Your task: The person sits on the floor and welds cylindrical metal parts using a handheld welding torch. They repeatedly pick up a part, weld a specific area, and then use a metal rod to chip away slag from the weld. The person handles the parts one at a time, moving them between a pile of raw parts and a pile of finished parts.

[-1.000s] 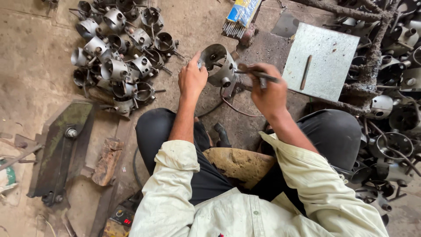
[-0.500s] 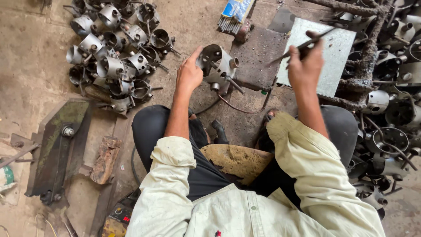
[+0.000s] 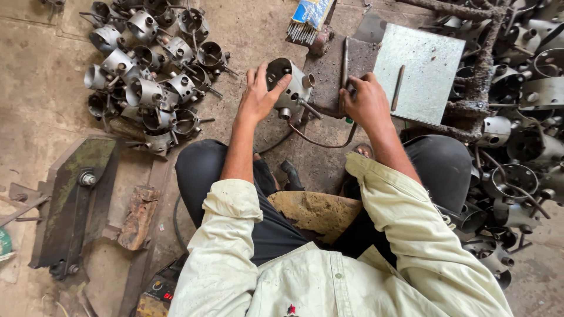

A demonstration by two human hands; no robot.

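Note:
My left hand [image 3: 259, 97] grips a grey metal cylinder part [image 3: 295, 86] with holes and short pipe stubs, holding it on the floor in front of my knees. My right hand [image 3: 365, 103] is closed around a thin dark rod tool [image 3: 343, 73] that lies along a dark steel block [image 3: 332, 70], just right of the part. A thin wire [image 3: 317, 141] loops from the part toward my right hand.
A heap of similar cylinder parts [image 3: 147, 70] lies at the upper left, another pile [image 3: 517, 135] along the right edge. A grey steel plate [image 3: 418, 71] with a rod on it sits right of my hand. A green iron fixture [image 3: 73, 199] stands at the left.
My right hand came down from the raised position over the plate and now rests low on the dark block with the tool. My left hand keeps its hold on the cylinder part.

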